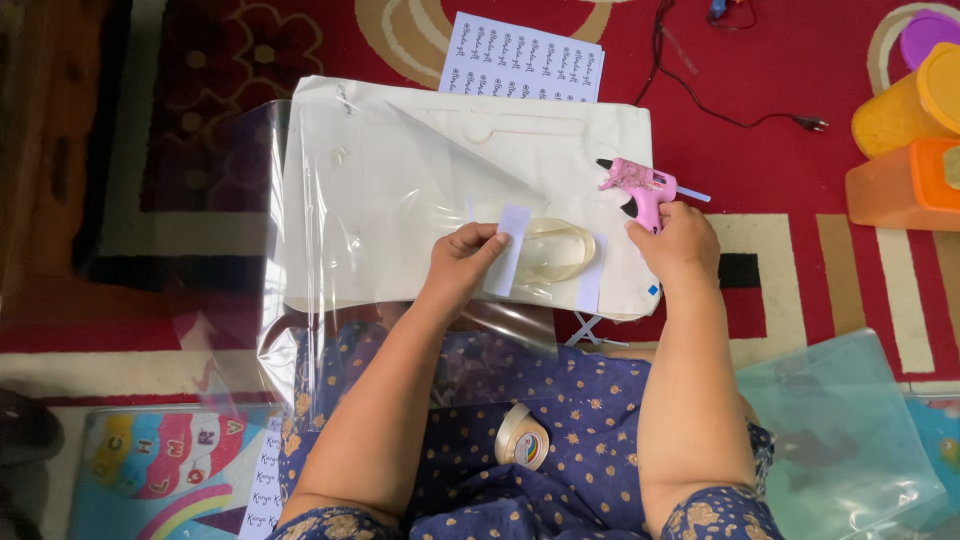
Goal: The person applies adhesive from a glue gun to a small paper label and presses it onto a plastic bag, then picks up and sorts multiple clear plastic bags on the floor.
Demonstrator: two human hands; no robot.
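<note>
The white paper strip (511,250) lies on the cream cloth bag (400,180), just above the near edge of the bag and right of its centre. Its long axis runs roughly twelve to six o'clock, leaning a little toward one o'clock at the top. It is a narrow, plain rectangle, pale against the cream cloth.

The left hand (462,262) sits at nine o'clock from the strip and touches it; the fingertips curl over its left edge and pinch or press it, though which of the two cannot be told. This hand is plainly the nearer of the two.

A loop of pale ribbon (562,250) lies flat at three o'clock from the strip, with one end passing beneath it. A second white strip (590,283) crosses the ribbon's far side, roughly parallel to the first.

The right hand (676,243) lies farther out at three o'clock, well apart from the first strip. It is closed around the grip of a pink glue gun (638,184), whose nozzle points toward ten o'clock and stands clear of the ribbon.

A clear plastic sleeve (300,300) partly covers the bag on its left side and near edge. A sheet of printed labels (522,58) lies at twelve o'clock beyond the bag. A black cord (720,115) trails across the red carpet (800,70) at one o'clock. Orange and yellow plastic containers (905,150) stand at two o'clock. A roll of tape (523,437) rests in the person's lap at six o'clock.
</note>
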